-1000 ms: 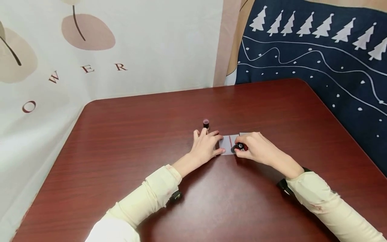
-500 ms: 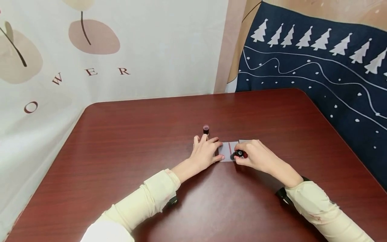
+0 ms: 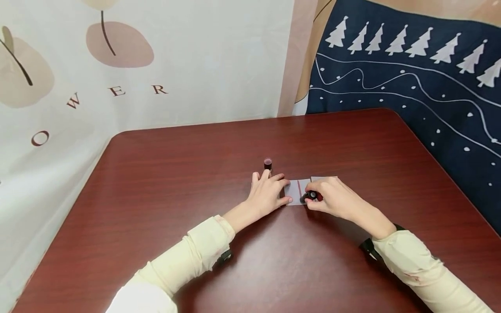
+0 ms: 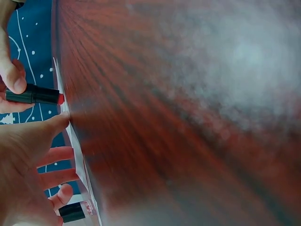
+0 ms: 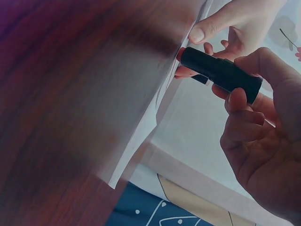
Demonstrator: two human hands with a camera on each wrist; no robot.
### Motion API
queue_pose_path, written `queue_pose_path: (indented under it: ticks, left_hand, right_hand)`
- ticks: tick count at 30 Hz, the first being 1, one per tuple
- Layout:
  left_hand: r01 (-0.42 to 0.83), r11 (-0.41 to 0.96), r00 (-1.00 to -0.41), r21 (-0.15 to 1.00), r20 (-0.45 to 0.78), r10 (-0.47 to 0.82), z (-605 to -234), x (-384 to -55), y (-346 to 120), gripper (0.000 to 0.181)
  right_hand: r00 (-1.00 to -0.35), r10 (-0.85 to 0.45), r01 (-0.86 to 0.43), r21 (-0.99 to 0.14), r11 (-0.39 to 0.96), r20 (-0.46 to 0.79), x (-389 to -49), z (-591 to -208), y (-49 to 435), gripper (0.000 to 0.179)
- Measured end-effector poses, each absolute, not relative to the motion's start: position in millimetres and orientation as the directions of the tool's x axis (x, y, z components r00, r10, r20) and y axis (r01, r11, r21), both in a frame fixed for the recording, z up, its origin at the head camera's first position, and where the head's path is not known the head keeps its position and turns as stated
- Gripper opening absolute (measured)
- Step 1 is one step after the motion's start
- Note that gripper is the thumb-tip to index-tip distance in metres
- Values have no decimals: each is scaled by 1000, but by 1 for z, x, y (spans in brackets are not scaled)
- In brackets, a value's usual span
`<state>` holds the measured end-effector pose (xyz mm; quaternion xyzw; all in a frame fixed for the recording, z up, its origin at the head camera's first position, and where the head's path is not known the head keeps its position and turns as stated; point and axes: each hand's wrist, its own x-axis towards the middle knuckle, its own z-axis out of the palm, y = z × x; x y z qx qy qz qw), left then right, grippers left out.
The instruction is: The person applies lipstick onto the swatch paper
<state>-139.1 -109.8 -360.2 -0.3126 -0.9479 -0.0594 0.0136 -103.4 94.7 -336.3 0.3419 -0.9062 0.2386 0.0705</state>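
Note:
A white sheet of paper (image 3: pixel 292 191) lies on the table with a thin red stripe (image 3: pixel 299 188) across it. My left hand (image 3: pixel 266 194) spreads its fingers at the sheet's left edge, thumb and fingertips resting on the paper. Between the thumb and fingers of my right hand (image 3: pixel 337 196) is a black lipstick (image 5: pixel 221 73), held tilted. Its red tip (image 5: pixel 180 54) meets the paper just right of the stripe, as the right wrist view shows. Behind my left hand stands a small cap-like piece (image 3: pixel 268 164), part black and part clear pinkish; the fingers partly hide it.
A dark red wooden table (image 3: pixel 188 165) carries everything. Its far edge meets a pale printed cloth (image 3: pixel 219 56), and a navy cloth with white trees (image 3: pixel 391 78) hangs at the right. Part of the paper extends under and beyond my right hand.
The head view shifts slightly up and down. Both hands, the lipstick and the paper keep about the same places relative to each other.

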Motion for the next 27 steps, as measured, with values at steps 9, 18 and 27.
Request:
queue_pose_path:
  ticks: [9, 18, 27]
  left_hand:
    - [590, 802, -807, 95, 64, 586, -360, -136, -113, 48]
    - [598, 796, -801, 96, 68, 594, -359, -135, -114, 48]
    - [604, 795, -797, 63, 86, 598, -361, -134, -112, 48]
  right_hand:
    - [-757, -590, -653, -382, 654, 282, -100, -334, 91, 9]
    - [-763, -582, -645, -393, 656, 281, -97, -336, 91, 10]
    - [-748, -588, -663, -372, 650, 307, -95, -336, 92, 13]
